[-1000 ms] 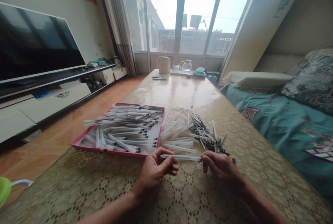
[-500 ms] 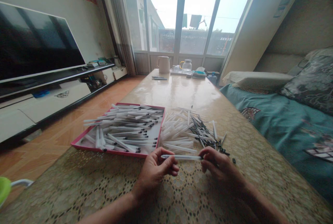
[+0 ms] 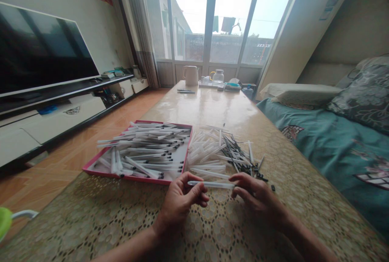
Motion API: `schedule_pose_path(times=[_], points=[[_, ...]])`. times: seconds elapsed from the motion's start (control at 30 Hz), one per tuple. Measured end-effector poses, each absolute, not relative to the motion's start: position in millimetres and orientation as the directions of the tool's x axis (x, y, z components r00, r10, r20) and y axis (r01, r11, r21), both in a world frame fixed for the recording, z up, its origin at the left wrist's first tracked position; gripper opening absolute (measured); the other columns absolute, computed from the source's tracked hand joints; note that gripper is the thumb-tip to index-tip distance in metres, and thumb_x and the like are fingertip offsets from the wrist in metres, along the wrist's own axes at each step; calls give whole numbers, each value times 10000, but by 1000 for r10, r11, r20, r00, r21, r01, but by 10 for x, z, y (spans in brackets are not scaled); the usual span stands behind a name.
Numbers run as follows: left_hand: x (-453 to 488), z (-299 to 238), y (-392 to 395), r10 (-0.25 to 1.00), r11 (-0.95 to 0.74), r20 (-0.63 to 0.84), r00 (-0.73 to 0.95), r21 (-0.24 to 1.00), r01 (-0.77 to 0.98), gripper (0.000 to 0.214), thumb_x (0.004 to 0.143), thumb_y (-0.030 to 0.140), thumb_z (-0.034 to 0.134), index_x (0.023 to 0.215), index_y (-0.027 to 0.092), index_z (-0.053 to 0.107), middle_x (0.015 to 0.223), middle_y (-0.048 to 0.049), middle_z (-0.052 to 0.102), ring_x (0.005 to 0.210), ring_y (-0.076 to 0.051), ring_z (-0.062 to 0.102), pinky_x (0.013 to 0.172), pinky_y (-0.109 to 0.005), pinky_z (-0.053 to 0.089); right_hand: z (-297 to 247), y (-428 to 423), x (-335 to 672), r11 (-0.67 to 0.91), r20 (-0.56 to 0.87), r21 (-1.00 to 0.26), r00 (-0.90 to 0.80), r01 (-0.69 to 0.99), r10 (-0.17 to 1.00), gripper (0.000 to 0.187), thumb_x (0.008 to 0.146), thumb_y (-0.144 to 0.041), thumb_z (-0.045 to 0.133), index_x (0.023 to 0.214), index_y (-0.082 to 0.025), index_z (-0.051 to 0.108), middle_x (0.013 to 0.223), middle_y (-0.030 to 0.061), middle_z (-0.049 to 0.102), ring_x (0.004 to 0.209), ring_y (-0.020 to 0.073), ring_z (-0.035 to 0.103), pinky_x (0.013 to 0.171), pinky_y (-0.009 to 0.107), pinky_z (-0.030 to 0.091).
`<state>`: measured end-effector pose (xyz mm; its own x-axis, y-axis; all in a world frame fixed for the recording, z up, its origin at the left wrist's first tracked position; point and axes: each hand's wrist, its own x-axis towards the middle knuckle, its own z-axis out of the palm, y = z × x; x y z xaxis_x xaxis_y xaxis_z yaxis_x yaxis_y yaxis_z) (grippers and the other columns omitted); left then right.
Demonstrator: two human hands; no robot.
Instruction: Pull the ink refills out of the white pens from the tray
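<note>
A white translucent pen (image 3: pixel 217 184) lies level just above the table's near middle, its pointed tip to the left. My left hand (image 3: pixel 185 195) pinches it near the tip between thumb and fingers. At the other end, the thumb and fingers of my right hand (image 3: pixel 253 193) close around the pen's tail, which they partly hide. Left of the hands, a pink-rimmed tray (image 3: pixel 127 178) holds many white pens with black ends (image 3: pixel 152 148). Beyond my hands lie loose clear barrels (image 3: pixel 203 148), dark thin refills (image 3: pixel 232 150) and small black plugs (image 3: pixel 261 177).
The long table (image 3: pixel 209 112) has a patterned cover. On its far end stand a beige jug (image 3: pixel 191 76), a glass pitcher (image 3: pixel 218 77) and a tissue pack (image 3: pixel 232 86). A sofa (image 3: pixel 319 132) runs along the right, a TV cabinet (image 3: pixel 82 110) along the left.
My right hand's fingers have shifted slightly left along the pen's tail and straightened a little. My left hand and the pen stay almost where they were.
</note>
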<state>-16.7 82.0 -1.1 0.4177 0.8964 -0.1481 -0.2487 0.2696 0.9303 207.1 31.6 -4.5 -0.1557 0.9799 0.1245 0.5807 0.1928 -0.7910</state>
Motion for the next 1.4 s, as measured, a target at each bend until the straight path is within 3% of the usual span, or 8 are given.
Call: schedule_pose_path(times=[0.17, 0.5, 0.7, 0.83, 0.93, 1.07, 1.23, 1.4], points=[[-173, 11, 804, 913, 250, -141, 384, 935, -251, 259, 674, 304, 722, 765, 136, 547, 567, -11, 650, 486, -126, 608, 467, -223, 494, -49, 310, 2093, 216, 142, -758, -167, 615, 976, 282, 891, -360, 419, 782, -183, 611, 678, 7, 659, 572, 127, 568, 574, 223, 428], [-191, 34, 821, 936, 184, -97, 339, 954, -236, 259, 688, 324, 708, 772, 134, 553, 599, -13, 651, 501, -121, 608, 477, -223, 501, -69, 313, 2074, 6, -4, -951, -30, 308, 1000, 149, 806, -318, 549, 880, -191, 521, 786, 10, 626, 688, 149, 594, 533, 216, 438], [-192, 12, 797, 913, 186, -83, 400, 956, -225, 235, 712, 302, 690, 797, 132, 552, 570, -12, 649, 479, -123, 604, 477, -234, 501, -36, 301, 2029, 20, 7, -961, -49, 277, 999, 165, 796, -337, 570, 799, -172, 576, 659, -15, 585, 531, 98, 515, 455, 190, 388], [-198, 10, 819, 938, 163, -62, 341, 947, -276, 216, 715, 281, 688, 806, 134, 559, 568, 8, 626, 459, -101, 576, 435, -199, 466, 55, 300, 2250, -10, 11, -972, 88, 236, 996, 216, 776, -378, 588, 801, -164, 585, 611, -35, 543, 418, 53, 410, 381, 166, 322], [-198, 8, 842, 955, 152, -48, 294, 928, -341, 218, 712, 261, 692, 839, 147, 555, 620, 15, 629, 491, -101, 588, 445, -197, 470, 65, 317, 2557, -4, 78, -970, 328, 243, 941, 242, 725, -394, 623, 747, -156, 583, 521, -53, 491, 394, 52, 388, 361, 156, 299], [-173, -8, 862, 962, 154, -58, 267, 922, -354, 256, 697, 259, 706, 881, 144, 570, 703, -22, 672, 591, -139, 645, 546, -237, 521, -40, 358, 2843, -27, 261, -932, 718, 362, 645, 310, 701, -440, 597, 804, -148, 575, 570, -7, 559, 410, 92, 478, 388, 193, 398], [-127, 5, 862, 923, 226, -85, 375, 909, -350, 531, 719, 268, 688, 1190, 164, 467, 1050, -131, 651, 924, -252, 639, 766, -348, 520, -135, 438, 2743, -137, 389, -819, 715, 557, 581, 356, 747, -480, 545, 823, -136, 599, 662, 73, 651, 470, 171, 600, 448, 254, 452], [-135, 31, 842, 918, 172, -47, 394, 942, -289, 599, 745, 271, 656, 1262, 188, 368, 1022, -119, 640, 840, -234, 656, 693, -336, 531, -132, 499, 2534, -146, 409, -734, 604, 664, 684, 332, 745, -468, 547, 843, -162, 630, 617, 57, 675, 514, 205, 641, 510, 276, 468]])
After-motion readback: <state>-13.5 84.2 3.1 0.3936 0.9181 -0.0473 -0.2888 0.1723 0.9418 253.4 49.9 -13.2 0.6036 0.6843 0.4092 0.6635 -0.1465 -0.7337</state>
